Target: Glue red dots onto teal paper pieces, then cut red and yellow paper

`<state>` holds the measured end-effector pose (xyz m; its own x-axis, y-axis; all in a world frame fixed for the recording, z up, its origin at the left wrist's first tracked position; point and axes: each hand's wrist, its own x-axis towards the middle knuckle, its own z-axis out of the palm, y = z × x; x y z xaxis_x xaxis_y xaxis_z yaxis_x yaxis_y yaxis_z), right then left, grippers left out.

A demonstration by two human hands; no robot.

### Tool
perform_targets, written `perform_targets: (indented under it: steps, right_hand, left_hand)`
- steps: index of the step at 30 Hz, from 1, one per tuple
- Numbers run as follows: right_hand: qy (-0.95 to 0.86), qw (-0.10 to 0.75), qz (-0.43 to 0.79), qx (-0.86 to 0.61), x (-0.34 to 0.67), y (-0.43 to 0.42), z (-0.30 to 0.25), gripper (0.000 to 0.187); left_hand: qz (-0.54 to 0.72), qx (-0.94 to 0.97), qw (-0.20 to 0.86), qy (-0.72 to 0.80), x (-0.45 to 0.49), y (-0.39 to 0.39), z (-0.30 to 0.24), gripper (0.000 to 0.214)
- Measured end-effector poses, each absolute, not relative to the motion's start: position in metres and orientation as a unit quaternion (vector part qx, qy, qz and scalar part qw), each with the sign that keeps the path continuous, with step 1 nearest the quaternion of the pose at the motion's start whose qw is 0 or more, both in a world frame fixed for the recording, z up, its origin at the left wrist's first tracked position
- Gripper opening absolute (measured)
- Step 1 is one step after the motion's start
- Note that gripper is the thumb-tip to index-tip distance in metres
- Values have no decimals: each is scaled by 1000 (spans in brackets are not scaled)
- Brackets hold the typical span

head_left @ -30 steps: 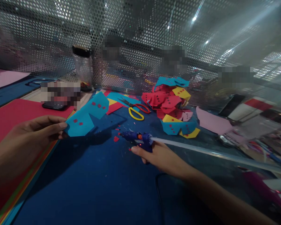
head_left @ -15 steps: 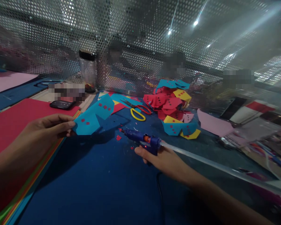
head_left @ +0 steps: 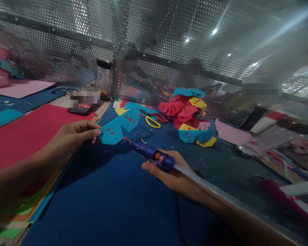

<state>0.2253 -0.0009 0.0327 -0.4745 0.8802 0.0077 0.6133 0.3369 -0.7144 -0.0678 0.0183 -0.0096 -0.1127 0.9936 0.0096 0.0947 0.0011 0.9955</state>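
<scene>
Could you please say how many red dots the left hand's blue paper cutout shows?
5 red dots: two nearer the left hand, three farther along the blue paper cutout; fingers may hide more.

A craft workspace, shown by the glue gun (head_left: 146,149), scissors (head_left: 150,115) and stacked coloured paper (head_left: 41,131).

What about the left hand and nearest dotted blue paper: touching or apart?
Touching: the head view shows the left hand pinching the dotted blue paper by one end.

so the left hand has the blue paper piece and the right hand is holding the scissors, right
Not quite: the head view shows the right hand holding a blue glue gun; the scissors lie beyond it. The left hand does have the blue paper piece.
</scene>
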Motion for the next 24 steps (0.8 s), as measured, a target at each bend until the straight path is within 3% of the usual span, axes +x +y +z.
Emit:
perform_targets:
  steps: [13,24]
  right_hand:
    - [-909,216,103,-341,223,2,14,37]
    - [-929,177,33,-324,235,11,-3,18]
  left_hand:
    - [486,546,442,520,-61,12,-6,19]
    - [481,565,439,507,-63,13,-7,18]
